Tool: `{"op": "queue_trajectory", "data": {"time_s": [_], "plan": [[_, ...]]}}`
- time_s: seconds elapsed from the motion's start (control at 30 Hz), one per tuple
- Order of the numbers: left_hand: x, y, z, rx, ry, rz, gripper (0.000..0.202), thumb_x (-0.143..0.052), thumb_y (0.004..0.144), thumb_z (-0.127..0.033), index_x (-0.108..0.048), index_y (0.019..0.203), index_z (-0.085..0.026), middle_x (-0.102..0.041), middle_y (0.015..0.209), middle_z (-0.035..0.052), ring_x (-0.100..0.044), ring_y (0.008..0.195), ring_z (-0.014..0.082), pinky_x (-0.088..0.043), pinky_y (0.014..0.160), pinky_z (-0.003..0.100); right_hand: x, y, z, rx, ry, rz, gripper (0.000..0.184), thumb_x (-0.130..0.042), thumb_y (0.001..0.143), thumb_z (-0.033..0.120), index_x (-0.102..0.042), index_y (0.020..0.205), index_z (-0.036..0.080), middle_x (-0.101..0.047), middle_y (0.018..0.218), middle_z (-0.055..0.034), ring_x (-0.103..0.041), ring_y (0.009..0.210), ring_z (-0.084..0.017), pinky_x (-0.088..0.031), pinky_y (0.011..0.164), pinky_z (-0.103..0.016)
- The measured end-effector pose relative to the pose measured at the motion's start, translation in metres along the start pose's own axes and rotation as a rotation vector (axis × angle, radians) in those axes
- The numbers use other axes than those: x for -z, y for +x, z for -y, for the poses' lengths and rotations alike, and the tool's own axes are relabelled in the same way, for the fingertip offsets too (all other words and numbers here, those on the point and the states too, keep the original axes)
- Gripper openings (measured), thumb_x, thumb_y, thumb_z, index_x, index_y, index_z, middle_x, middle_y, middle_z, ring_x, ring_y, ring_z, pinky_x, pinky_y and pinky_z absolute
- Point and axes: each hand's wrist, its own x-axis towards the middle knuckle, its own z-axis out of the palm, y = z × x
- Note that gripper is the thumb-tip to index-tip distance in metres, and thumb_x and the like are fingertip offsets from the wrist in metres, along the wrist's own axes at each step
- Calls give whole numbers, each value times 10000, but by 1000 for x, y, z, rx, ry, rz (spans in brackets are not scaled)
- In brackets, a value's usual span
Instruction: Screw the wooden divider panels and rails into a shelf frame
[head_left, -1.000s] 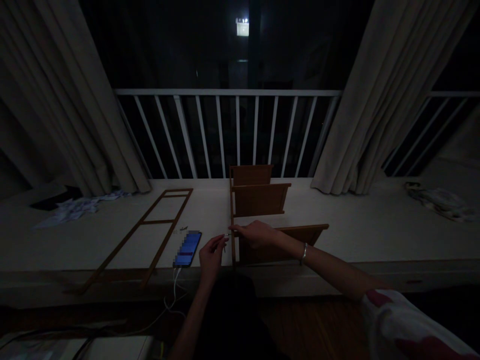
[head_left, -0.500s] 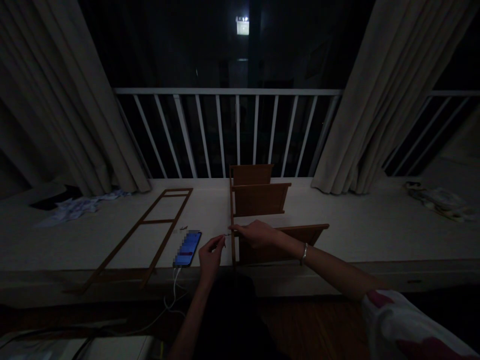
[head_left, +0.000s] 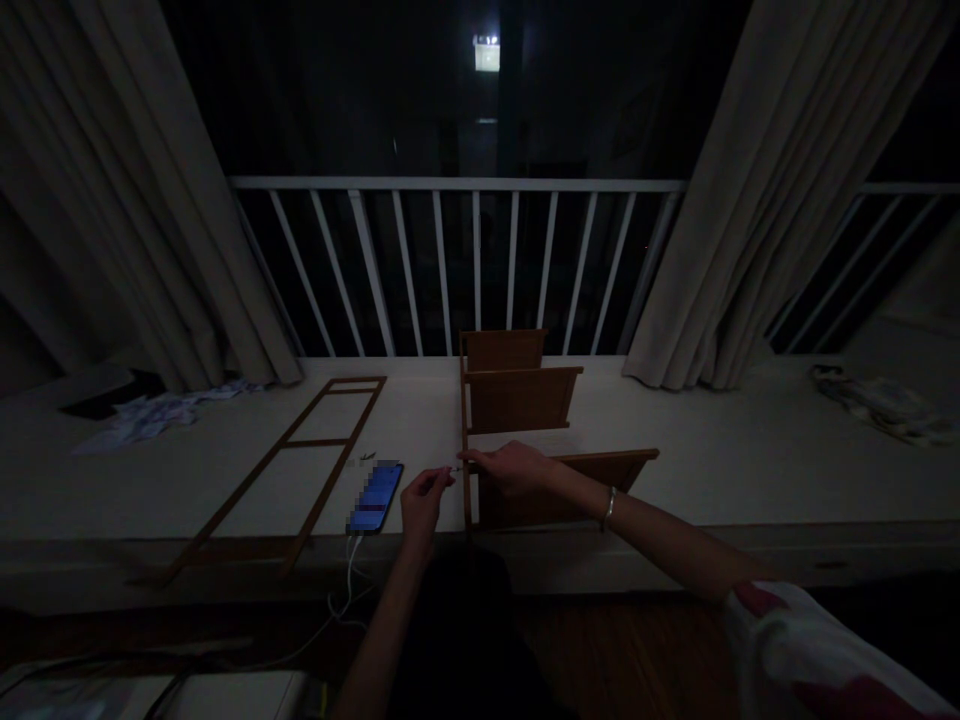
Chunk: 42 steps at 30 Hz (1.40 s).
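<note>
A brown wooden rack (head_left: 525,400) with three shelf boards lies on its side on the pale ledge (head_left: 712,470). My right hand (head_left: 510,468) is closed over the top edge of the nearest board, at the rack's side rail. My left hand (head_left: 422,505) is pinched on a thin metal tool (head_left: 448,473) whose tip points at the rail, just left of my right hand. A bracelet (head_left: 608,506) sits on my right wrist. The light is dim, so the tool's kind is unclear.
A second wooden side frame (head_left: 289,470) lies flat to the left. A lit phone (head_left: 375,497) with a white cable (head_left: 347,580) rests beside my left hand. Crumpled paper (head_left: 161,415) lies far left, cloth (head_left: 885,405) far right. Curtains and a white railing (head_left: 465,185) stand behind.
My left hand has risen slightly and moved the tool's tip closer to the rail. My right hand and the rack have stayed put.
</note>
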Motion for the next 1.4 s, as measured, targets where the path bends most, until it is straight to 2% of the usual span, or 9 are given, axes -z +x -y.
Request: {"op": "queue_trajectory", "data": {"time_s": [0.17,0.33,0.57,0.67,0.93,1.1,1.23,1.4], "plan": [[-1,2,7,89,-178,35,246,-618,613,-355,-618,712,-130,-594,662,19,-524,673,104,-381,689,234,-1,0,0,-4,2,-7,742,-506,678,219,-99,1297,211,-572,1025,-109,-578,766,-225,-364,600,-260],[-1,6,3,257,-300,65,251,-661,556,-343,-612,671,-124,-594,639,15,-528,630,88,-380,644,217,1,-1,1,1,26,-15,714,-498,691,220,-115,1294,204,-579,1009,-107,-571,789,-224,-364,624,-266],[2,10,-3,449,-370,92,240,-663,537,-277,-618,733,-147,-613,711,17,-544,640,83,-373,620,208,-1,0,0,0,2,-19,725,-500,686,224,-105,1293,206,-586,989,-106,-577,758,-223,-363,601,-266],[2,11,-4,474,-383,90,230,-660,541,-256,-616,741,-153,-607,726,17,-539,656,80,-367,620,201,-3,0,-2,11,3,-37,713,-492,701,252,-97,1293,211,-597,962,-98,-579,755,-225,-359,597,-264],[1,14,-1,341,-336,73,335,-678,528,-259,-607,839,-158,-621,806,39,-544,690,82,-367,653,210,-1,-1,0,4,17,-24,695,-486,711,242,-101,1290,220,-602,949,-94,-576,760,-215,-353,603,-256],[0,14,-6,194,-235,94,384,-671,547,-288,-596,891,-133,-643,812,76,-573,763,129,-388,724,256,1,-1,1,-18,23,11,702,-501,696,235,-119,1285,212,-597,966,-101,-575,756,-210,-354,597,-249],[0,13,-14,95,-122,114,359,-645,583,-304,-594,888,-122,-645,833,92,-577,821,162,-394,781,292,1,-1,1,-11,15,4,700,-493,692,225,-120,1283,223,-603,950,-94,-579,749,-219,-352,577,-252],[1,11,-19,-64,35,88,248,-605,613,-333,-614,779,-149,-646,790,61,-581,768,166,-419,730,284,2,-1,2,-4,7,-25,708,-483,694,223,-100,1289,234,-601,958,-90,-582,748,-227,-354,571,-259]]}}
